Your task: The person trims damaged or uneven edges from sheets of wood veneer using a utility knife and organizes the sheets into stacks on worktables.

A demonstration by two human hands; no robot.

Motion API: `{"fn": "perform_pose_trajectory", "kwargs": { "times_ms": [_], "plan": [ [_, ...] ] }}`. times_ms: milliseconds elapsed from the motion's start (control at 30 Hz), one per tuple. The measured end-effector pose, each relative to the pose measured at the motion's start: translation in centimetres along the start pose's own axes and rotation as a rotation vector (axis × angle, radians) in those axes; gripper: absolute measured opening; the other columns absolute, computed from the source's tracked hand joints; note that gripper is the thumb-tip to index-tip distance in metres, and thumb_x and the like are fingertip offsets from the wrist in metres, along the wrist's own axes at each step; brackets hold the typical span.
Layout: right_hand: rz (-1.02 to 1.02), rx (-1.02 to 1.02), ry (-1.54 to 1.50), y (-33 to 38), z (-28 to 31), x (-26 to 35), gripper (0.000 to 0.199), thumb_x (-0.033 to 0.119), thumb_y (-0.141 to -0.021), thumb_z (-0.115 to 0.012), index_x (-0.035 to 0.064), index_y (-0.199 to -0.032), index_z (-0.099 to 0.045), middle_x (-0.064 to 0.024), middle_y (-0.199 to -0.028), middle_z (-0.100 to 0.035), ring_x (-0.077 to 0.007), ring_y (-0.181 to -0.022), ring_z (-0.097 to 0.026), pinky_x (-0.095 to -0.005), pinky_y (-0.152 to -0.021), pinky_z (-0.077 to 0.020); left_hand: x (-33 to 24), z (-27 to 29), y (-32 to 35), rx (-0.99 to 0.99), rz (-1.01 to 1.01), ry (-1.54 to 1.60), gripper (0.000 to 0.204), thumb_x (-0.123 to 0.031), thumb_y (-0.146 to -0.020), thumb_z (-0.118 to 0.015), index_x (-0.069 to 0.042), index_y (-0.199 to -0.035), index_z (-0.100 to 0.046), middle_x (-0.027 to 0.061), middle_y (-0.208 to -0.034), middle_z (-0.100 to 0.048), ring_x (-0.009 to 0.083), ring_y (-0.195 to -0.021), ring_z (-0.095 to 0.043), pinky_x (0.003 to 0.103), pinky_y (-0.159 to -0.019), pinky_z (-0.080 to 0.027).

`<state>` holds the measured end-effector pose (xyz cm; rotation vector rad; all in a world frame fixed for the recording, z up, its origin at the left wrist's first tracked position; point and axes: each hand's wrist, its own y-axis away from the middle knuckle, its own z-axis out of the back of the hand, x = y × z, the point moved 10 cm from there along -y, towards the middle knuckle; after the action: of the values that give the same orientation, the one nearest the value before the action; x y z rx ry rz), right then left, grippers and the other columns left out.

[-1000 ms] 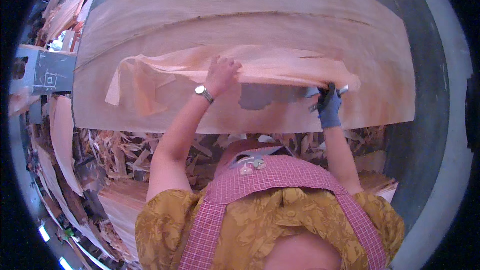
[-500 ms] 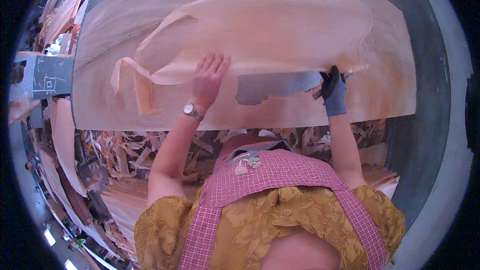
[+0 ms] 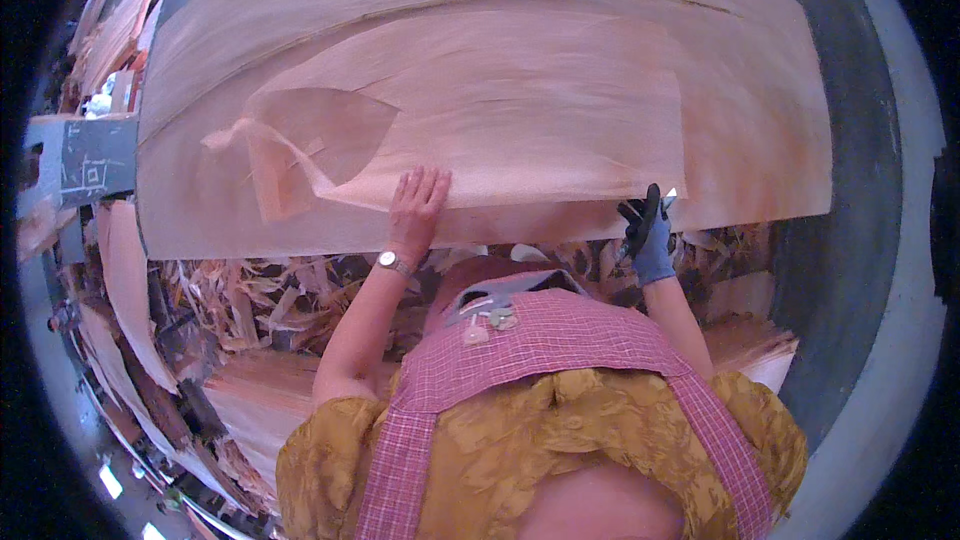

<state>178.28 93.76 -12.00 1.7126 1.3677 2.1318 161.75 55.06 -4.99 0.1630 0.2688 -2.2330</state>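
My bare left hand (image 3: 418, 208), a watch on its wrist, lies flat with fingers stretched out on the near edge of a loose, thin wood veneer sheet (image 3: 530, 110). My right hand (image 3: 650, 240), in a blue and black glove, is closed round a knife (image 3: 671, 198). Its bright blade sticks out past the fingers, beside the sheet's near right corner. The loose sheet rests on a larger veneer sheet (image 3: 755, 140). At its left end a folded, twisted flap (image 3: 280, 155) stands up.
Torn veneer scraps (image 3: 290, 295) fill the gap between me and the work surface. Stacked veneer (image 3: 260, 385) lies near my left elbow. A grey metal part (image 3: 95, 160) juts in at the left. Along the right runs a dark surface (image 3: 850, 240).
Both hands have come nearer to me, drawing the loose sheet along. The ragged grey gap in front of me is now covered. The blade now shows clearly beyond my right fingers.
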Motion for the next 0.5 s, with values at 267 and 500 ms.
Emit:
{"fn": "perform_pose_trajectory", "kwargs": {
  "times_ms": [267,500],
  "plan": [
    [0.258,-0.238,0.146,-0.7,8.5,2.7,0.036,0.04,-0.087,-0.069,0.0113,-0.107,-0.058,-0.0031,-0.091,-0.064,-0.0091,-0.064,-0.053,-0.025,-0.049,-0.0399,-0.3,-1.5,1.3,-0.001,-0.007,-0.013,0.05,-0.009,-0.086,-0.051,-0.018,-0.135,-0.051,0.0103,-0.138,-0.051,0.0323,-0.129,-0.046,0.048,-0.111,-0.032],
    [0.571,0.074,0.412,-1.9,-1.7,6.5,0.02,0.011,-0.09,-0.064,0.0039,-0.107,-0.058,-0.0041,-0.1,-0.063,-0.0116,-0.076,-0.057,-0.0246,-0.068,-0.0478,-0.1,-2.5,3.4,0.015,0.022,-0.012,0.054,-0.006,-0.085,-0.052,-0.023,-0.137,-0.05,0.0086,-0.143,-0.046,0.0306,-0.135,-0.04,0.048,-0.113,-0.028]
  ]
}}
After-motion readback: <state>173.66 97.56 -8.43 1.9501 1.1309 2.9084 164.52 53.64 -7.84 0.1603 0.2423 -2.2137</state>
